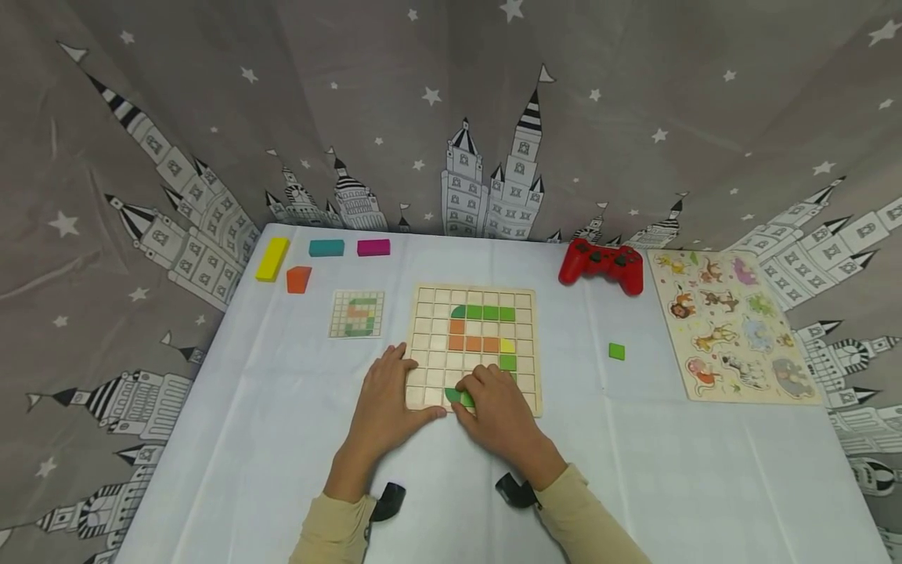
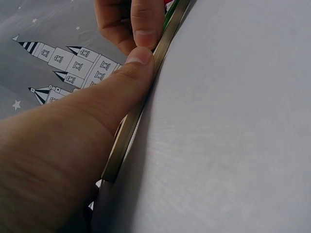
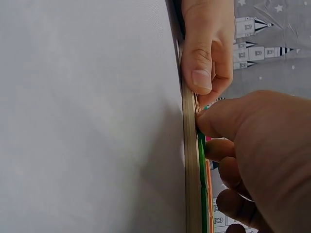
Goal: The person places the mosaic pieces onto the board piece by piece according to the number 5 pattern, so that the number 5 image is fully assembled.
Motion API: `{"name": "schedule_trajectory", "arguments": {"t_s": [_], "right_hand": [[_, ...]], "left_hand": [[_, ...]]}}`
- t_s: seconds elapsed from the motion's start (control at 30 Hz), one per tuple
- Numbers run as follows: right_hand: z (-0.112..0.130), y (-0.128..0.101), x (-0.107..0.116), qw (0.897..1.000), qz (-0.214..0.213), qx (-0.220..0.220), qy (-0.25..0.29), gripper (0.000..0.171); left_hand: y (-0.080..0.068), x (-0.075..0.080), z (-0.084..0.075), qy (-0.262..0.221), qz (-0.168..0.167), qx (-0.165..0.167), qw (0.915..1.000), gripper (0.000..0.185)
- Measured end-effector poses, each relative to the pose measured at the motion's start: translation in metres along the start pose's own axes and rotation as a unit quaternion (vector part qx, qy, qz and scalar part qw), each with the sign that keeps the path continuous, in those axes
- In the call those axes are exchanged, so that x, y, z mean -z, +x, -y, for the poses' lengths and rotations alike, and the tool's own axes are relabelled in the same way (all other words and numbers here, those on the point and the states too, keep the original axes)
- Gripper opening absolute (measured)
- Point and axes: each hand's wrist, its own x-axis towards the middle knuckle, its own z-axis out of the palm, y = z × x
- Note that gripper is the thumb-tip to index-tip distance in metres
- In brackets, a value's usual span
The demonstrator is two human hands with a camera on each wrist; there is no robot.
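Note:
A wooden grid board (image 1: 428, 345) holds orange, yellow and green tiles in a winding shape. My left hand (image 1: 384, 399) rests at its lower left corner, fingers along the left side and thumb by the near edge. My right hand (image 1: 496, 411) is over the lower right of the board. Its thumb and fingertips pinch a dark green rounded tile (image 1: 452, 394) in the near row, beside a lighter green tile (image 1: 468, 399). In the right wrist view the right thumb (image 3: 221, 119) is right at the green tiles' edge. The right hand hides part of that row.
A small pattern card (image 1: 338, 315) lies left of the board. Beyond it are yellow (image 1: 272, 259), teal (image 1: 326, 248), magenta (image 1: 373, 247) and orange (image 1: 298, 280) blocks. To the right are a loose green tile (image 1: 616, 351), a red game controller (image 1: 602, 265) and an animal puzzle (image 1: 733, 329).

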Motion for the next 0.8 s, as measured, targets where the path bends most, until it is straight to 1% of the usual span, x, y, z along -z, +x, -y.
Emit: {"name": "schedule_trajectory", "arguments": {"t_s": [0.13, 0.47, 0.8], "right_hand": [[0.0012, -0.0003, 0.0002, 1.000, -0.005, -0.007, 0.006, 0.019], [0.0060, -0.0022, 0.0001, 0.998, -0.027, -0.043, 0.040, 0.019], [0.0076, -0.0017, 0.0001, 0.996, -0.021, -0.073, 0.057, 0.021]], "left_hand": [[0.0000, -0.0003, 0.0003, 0.001, -0.002, 0.001, 1.0000, 0.093], [-0.0002, -0.0008, -0.0005, 0.001, 0.004, 0.006, 1.0000, 0.093], [-0.0007, 0.0005, -0.0014, -0.001, 0.009, 0.010, 0.9999, 0.093]]}}
